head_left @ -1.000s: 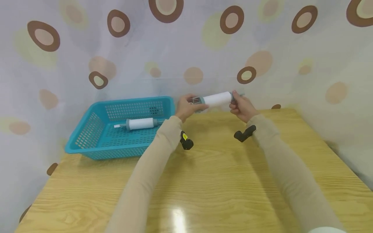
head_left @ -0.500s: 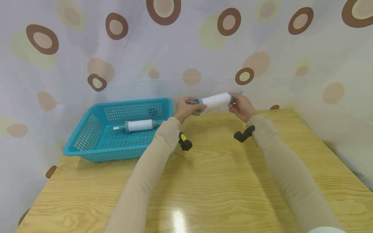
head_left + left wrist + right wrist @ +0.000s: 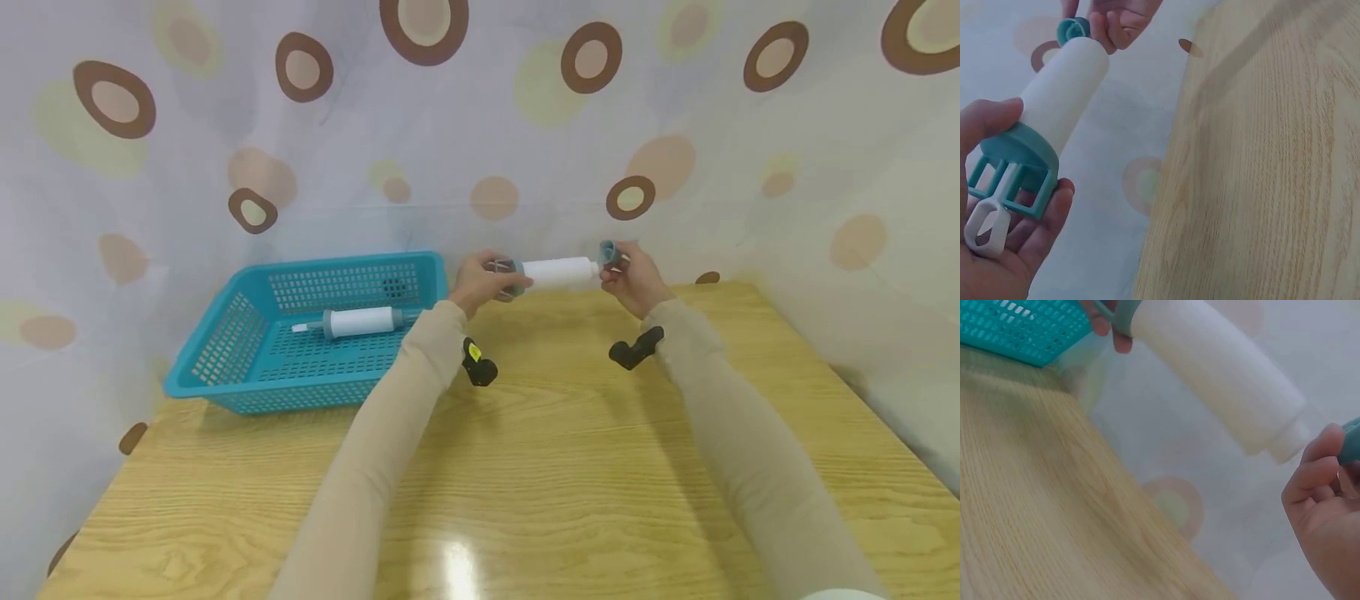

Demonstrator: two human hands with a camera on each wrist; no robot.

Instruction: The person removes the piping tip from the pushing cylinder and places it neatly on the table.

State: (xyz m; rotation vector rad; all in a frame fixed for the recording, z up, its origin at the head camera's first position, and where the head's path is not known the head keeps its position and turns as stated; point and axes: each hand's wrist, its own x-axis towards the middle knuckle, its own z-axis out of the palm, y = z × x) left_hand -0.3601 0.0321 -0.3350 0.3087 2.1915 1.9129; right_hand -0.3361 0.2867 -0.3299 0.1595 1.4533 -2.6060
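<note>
Near the wall, my left hand (image 3: 474, 283) grips the teal handle end of a balloon pump (image 3: 558, 273) with a smooth white barrel. A white ring-shaped pull (image 3: 987, 228) sticks out of the teal frame, over my left palm in the left wrist view. My right hand (image 3: 633, 282) pinches a teal nozzle cap (image 3: 609, 252), its hollow end facing left. The cap is apart from the barrel, leaving the narrower white barrel neck (image 3: 1288, 442) bare. A second, similar pump (image 3: 362, 322) lies in the blue basket (image 3: 300, 400).
The perforated basket stands at the back left of the wooden table (image 3: 540, 467), close to my left forearm. A patterned curtain (image 3: 450, 125) hangs behind the table. Black wrist cameras (image 3: 480, 367) sit on both wrists.
The teal nozzle cap has come off the barrel and moved right with my right hand. The barrel's free end has dropped slightly, while my left hand keeps its grip.
</note>
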